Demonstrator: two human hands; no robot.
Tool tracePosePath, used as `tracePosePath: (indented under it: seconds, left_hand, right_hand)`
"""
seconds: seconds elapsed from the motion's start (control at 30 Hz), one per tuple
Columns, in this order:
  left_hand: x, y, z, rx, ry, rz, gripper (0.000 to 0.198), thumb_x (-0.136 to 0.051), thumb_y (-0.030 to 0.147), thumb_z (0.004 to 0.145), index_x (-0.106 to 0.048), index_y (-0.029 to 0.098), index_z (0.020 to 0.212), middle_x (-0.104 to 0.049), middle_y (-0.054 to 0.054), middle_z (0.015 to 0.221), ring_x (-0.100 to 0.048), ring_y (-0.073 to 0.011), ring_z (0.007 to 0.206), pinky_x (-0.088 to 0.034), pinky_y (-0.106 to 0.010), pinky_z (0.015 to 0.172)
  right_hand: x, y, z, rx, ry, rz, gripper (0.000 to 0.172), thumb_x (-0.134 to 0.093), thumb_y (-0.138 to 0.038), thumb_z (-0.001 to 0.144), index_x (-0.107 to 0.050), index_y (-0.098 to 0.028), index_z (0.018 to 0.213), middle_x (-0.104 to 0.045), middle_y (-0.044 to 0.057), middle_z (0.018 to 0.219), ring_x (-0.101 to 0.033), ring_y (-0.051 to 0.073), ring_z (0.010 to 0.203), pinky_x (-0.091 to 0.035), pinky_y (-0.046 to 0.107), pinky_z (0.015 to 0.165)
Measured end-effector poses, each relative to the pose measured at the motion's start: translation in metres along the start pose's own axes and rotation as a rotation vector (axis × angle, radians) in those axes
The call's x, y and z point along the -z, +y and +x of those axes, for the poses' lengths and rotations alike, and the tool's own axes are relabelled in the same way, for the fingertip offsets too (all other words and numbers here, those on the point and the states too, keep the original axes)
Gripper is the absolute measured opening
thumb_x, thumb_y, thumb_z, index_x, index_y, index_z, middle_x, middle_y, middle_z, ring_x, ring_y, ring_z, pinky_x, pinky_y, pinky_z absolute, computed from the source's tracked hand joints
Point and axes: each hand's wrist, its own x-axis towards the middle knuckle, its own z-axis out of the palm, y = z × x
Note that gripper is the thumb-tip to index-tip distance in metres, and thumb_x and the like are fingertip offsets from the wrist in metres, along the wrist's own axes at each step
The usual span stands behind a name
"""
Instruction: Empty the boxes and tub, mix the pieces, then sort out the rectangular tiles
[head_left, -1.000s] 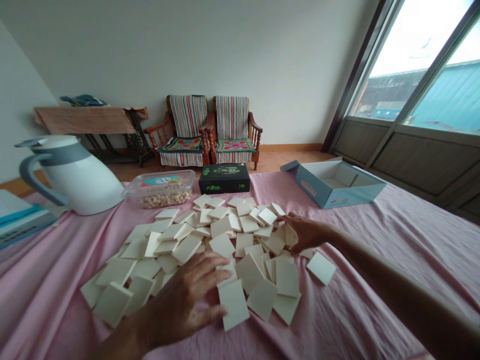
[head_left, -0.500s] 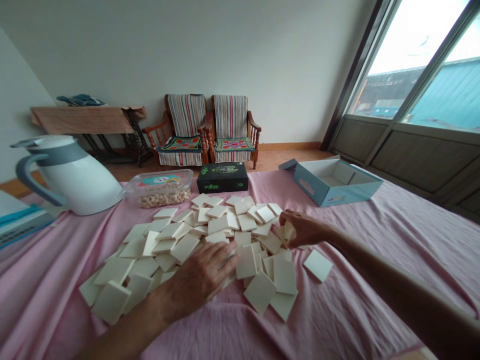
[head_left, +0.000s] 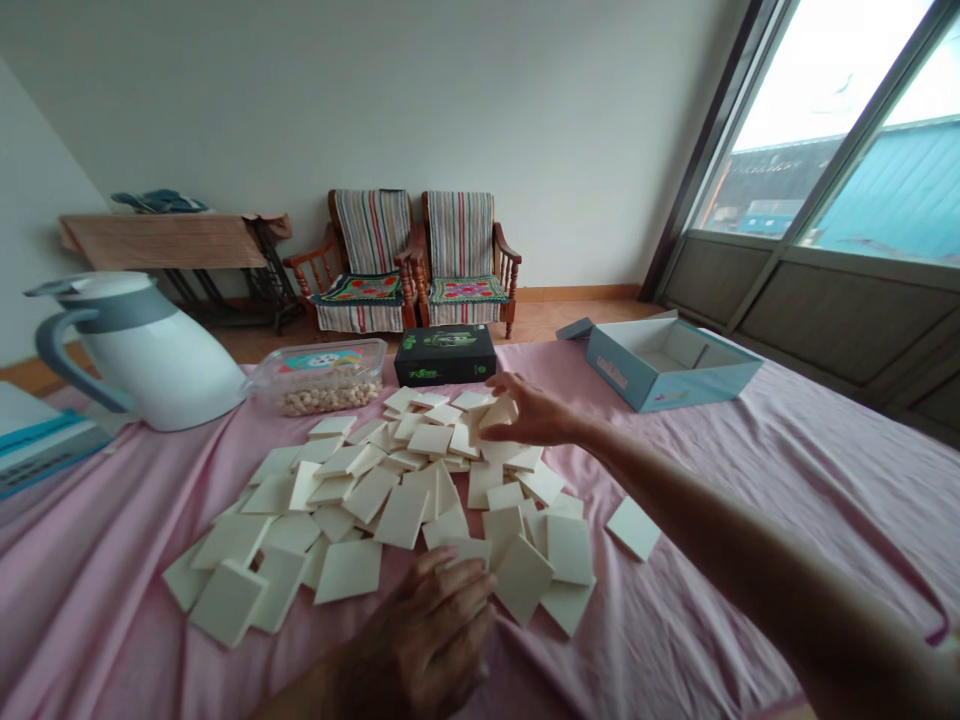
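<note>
Works over cream tiles [head_left: 405,500] spread in a loose, overlapping heap at the middle of the worktop [head_left: 825,450]. Pinches one tile with the right hand [head_left: 529,412] at the heap's far side. Rests the left hand [head_left: 442,630], fingers bent, on a near tile, grip unclear. Shows nothing stacked yet. Leaves the open blue box [head_left: 660,375] near the far right corner apparently empty.

Bright daylight from the window [head_left: 840,130] (overexposed); soft shadows; wide-angle bending and blur at edges.
</note>
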Motion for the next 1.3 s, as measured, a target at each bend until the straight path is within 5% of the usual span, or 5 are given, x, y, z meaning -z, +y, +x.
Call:
tracePosePath:
  seconds: [0.23,0.37,0.77,1.13,1.3]
  left_hand:
    - [0.017,0.008,-0.01,0.001,-0.137,-0.096,0.029,-0.056,0.022,0.088,-0.062,0.015,0.116,-0.072,-0.011,0.104,-0.063,-0.0205,0.106,-0.048,-0.035,0.102]
    - [0.018,0.008,-0.004,-0.057,-0.194,-0.168,0.027,-0.055,0.022,0.09,-0.061,0.015,0.115,-0.072,-0.01,0.105,-0.062,-0.0189,0.105,-0.045,-0.032,0.105]
    - [0.0,-0.013,0.043,0.03,-0.318,-0.157,0.032,-0.049,0.025,0.093,-0.054,0.018,0.123,-0.062,-0.011,0.123,-0.057,-0.0225,0.113,-0.043,-0.038,0.102]
    - [-0.013,-0.016,0.055,0.058,-0.48,-0.107,0.05,-0.055,0.03,0.09,-0.04,0.019,0.137,-0.049,-0.009,0.141,-0.045,-0.0263,0.125,-0.034,-0.042,0.107]
    - [-0.021,-0.015,0.06,0.096,-0.51,-0.132,0.058,-0.062,0.035,0.087,-0.039,0.018,0.138,-0.052,-0.011,0.133,-0.047,-0.0276,0.12,-0.034,-0.042,0.106]
  right_hand:
    - [0.04,0.031,-0.048,0.009,-0.354,-0.145,0.02,-0.066,-0.028,0.074,-0.062,-0.017,0.09,-0.067,0.008,0.085,-0.063,0.021,0.078,-0.05,0.035,0.072]
    - [0.044,0.057,-0.105,-0.026,-0.584,-0.33,0.047,-0.075,-0.014,0.054,-0.061,-0.016,0.099,-0.064,0.013,0.105,-0.06,0.029,0.096,-0.048,0.041,0.085]
    - [0.049,0.055,-0.114,-0.09,-0.366,-0.459,0.022,-0.05,-0.007,0.066,-0.057,-0.02,0.083,-0.066,0.007,0.085,-0.062,0.022,0.08,-0.044,0.032,0.071]
    - [0.011,0.061,-0.166,-0.029,-0.427,-0.554,0.063,-0.066,-0.024,0.066,-0.056,-0.009,0.126,-0.057,0.023,0.13,-0.053,0.036,0.123,-0.044,0.046,0.1]
    - [0.033,0.046,-0.131,-0.065,-0.491,-0.408,0.047,-0.071,-0.024,0.06,-0.061,-0.014,0.105,-0.067,0.015,0.104,-0.065,0.03,0.094,-0.051,0.04,0.082]
